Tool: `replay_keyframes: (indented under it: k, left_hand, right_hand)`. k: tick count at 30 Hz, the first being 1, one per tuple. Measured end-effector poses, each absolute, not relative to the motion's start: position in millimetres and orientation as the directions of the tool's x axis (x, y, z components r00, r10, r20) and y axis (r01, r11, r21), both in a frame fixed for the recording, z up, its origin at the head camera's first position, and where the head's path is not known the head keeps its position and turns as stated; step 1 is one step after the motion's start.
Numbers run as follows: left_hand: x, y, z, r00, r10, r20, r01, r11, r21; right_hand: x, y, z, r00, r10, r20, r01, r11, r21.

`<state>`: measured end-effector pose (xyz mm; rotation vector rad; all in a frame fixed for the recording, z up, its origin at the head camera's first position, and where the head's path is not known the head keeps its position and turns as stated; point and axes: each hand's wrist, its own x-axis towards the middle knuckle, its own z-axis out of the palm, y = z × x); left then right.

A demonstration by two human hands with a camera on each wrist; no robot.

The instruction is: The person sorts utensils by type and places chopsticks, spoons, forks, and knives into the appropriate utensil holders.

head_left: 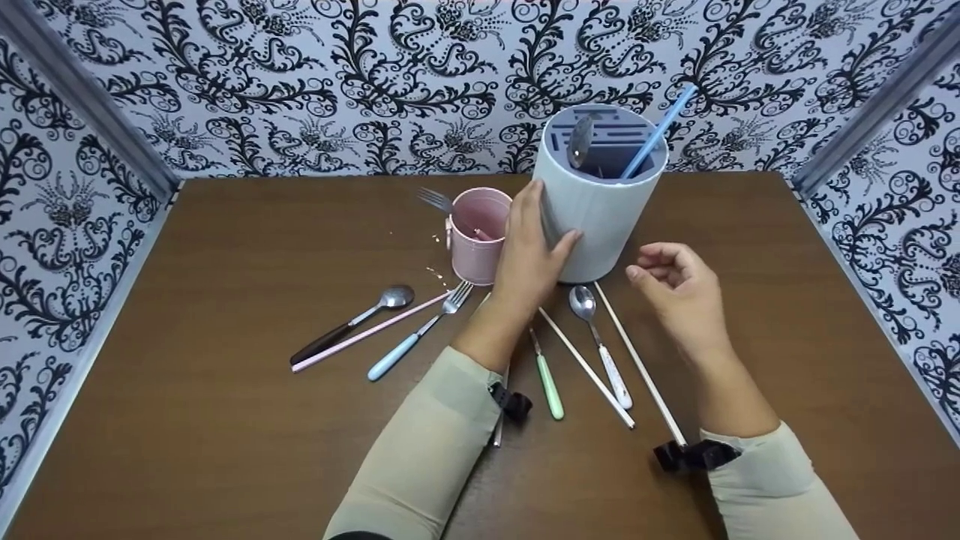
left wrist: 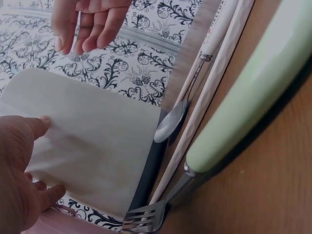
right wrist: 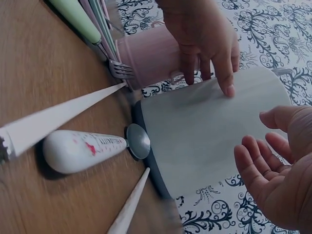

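Well, the pale utensil holder (head_left: 600, 232) stands approx. 1 o'clock on the brown table (head_left: 225, 450) (12 = the patterned far wall (head_left: 442, 142)), w/ a metal spoon (head_left: 581, 142) and a blue stick (head_left: 660, 131) poking out the top. The L hand (head_left: 529, 240) grips its side, thumb and fingers apart around it. The R hand (head_left: 686, 300) is in the air, btwn 4 and 5 o'clock of the holder — fingers loosely bent, thumb apart from them, nothing in its grasp.

The pink cup (head_left: 476, 262) is at approx. 9 o'clock of the holder; at 8, farther off, lie a dark-handled spoon (head_left: 352, 322) and a blue-handled fork (head_left: 420, 330). At 6, just beside the base, a white-handled spoon (right wrist: 92, 151) — its handle carries a red mark and small dark lettering, too blurred to read for sure. A green-handled fork (left wrist: 229, 112) lies at approx. 6:30.
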<state>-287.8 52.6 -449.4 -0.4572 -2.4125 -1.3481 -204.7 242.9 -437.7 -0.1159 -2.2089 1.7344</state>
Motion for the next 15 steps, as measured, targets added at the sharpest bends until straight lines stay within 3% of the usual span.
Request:
replay_keyframes:
  k: [15]
  left_hand:
    - [-289, 53, -451, -0.893, 0.111, 0.437, 0.431, 0.495, 0.755]
  right_hand:
    - [-204, 260, -432, -0.969, 0.17, 0.182, -0.102, 0.395, -0.913]
